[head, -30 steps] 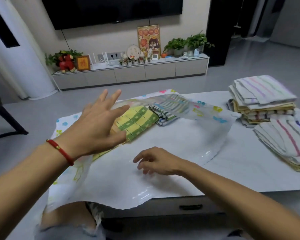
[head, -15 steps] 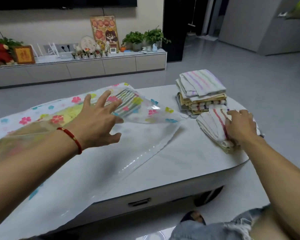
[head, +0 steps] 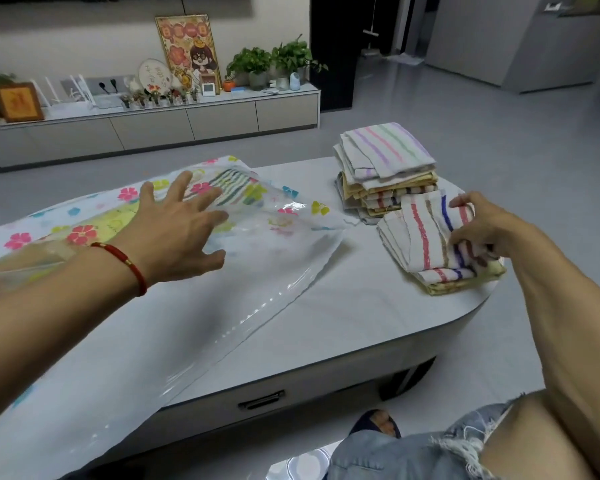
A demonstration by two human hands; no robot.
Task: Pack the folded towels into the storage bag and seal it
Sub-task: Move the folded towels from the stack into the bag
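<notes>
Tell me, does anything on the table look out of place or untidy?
Nothing is spilled or damaged. The only untidy thing is the tall towel stack at the table's far edge: its layers are skewed, with corners sticking out. The storage bag lies open under the left hand, and the right hand grips the nearer striped towel.

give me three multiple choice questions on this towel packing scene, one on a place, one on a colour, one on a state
1. Where is the tall towel stack?
A. far right part of the table
B. inside the storage bag
C. on the floor

2. What colour is the bracelet on the left wrist?
A. blue
B. red
C. green

3. What is the right hand doing?
A. resting idle
B. sealing the bag
C. gripping a striped towel

Answers:
1 A, it stands on the table beyond the near pile.
2 B, the band is plainly red.
3 C, its fingers curl round the cloth.
</notes>
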